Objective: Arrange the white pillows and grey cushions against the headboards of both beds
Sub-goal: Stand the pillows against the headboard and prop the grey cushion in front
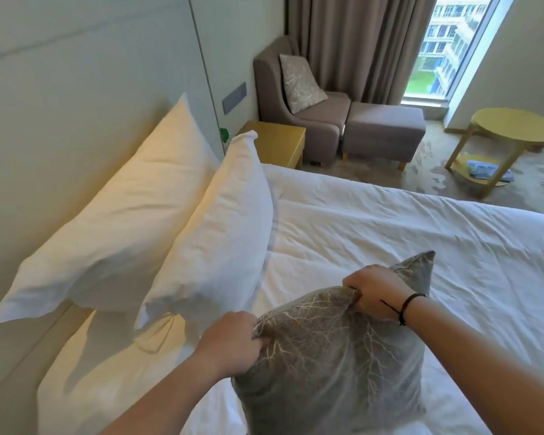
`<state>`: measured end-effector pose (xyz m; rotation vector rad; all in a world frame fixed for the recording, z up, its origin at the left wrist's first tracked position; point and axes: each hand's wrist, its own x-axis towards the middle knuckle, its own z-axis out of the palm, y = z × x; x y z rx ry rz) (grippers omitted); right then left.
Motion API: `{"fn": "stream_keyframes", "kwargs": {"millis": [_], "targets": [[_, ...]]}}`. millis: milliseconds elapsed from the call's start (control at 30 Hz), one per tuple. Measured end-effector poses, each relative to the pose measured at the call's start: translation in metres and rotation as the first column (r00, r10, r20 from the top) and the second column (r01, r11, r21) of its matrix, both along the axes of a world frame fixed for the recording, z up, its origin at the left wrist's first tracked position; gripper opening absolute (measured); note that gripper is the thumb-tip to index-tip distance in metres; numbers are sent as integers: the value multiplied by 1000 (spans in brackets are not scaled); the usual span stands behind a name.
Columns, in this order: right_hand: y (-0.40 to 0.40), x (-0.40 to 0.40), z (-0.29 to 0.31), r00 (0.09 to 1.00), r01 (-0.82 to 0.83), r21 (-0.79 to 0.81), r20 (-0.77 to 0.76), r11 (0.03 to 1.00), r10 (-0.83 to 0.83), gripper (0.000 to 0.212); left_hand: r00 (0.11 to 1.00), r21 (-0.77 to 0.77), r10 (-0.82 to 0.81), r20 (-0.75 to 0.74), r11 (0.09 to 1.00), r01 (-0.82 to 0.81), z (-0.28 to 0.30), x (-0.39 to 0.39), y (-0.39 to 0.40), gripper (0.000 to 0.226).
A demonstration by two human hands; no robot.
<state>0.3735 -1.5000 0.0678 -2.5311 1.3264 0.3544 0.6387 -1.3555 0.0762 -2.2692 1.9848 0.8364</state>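
I hold a grey cushion (333,365) with a pale branching pattern above the white bed (421,246). My left hand (230,343) grips its left top corner and my right hand (377,291) grips its top edge. Two white pillows stand to the left: the rear pillow (113,215) leans on the pale headboard (60,105), and the front pillow (217,227) leans against the rear one. The cushion is apart from both pillows, to their right.
A yellow bedside table (280,142) stands beyond the bed. Behind it a grey armchair (299,120) carries a patterned cushion (299,78), with a grey footstool (383,130) beside it. A round yellow table (512,127) stands by the window at right.
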Motion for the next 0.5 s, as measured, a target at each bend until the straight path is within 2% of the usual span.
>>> {"fn": "stream_keyframes", "kwargs": {"millis": [100,167,233,300,367,433,467,500], "targets": [[-28,23,40,1000,-4,-70,5,998,4,23,988,-117,16,-155,993,-34,17,23,-13,40],[-57,48,76,1000,-24,-181,2,983,24,12,969,-230,21,-247,970,-79,34,40,-29,44],[-84,80,114,999,-32,-310,3,950,34,17,962,-342,-4,-273,935,-94,53,56,-47,49],[-107,117,143,996,43,-419,93,907,-5,22,965,-433,-25,-262,897,-94,67,73,-68,52],[-124,157,152,970,154,-457,238,876,-47,30,967,-459,-16,-255,882,-107,74,90,-93,50],[-129,205,138,900,233,-298,426,926,-89,33,960,-372,17,-278,920,-124,70,110,-120,51],[-126,231,121,862,249,-162,487,955,-142,25,955,-304,13,-296,947,-107,60,121,-132,48],[-121,256,98,849,259,-27,484,966,-214,20,951,-235,-4,-310,969,-73,49,132,-141,40]]}}
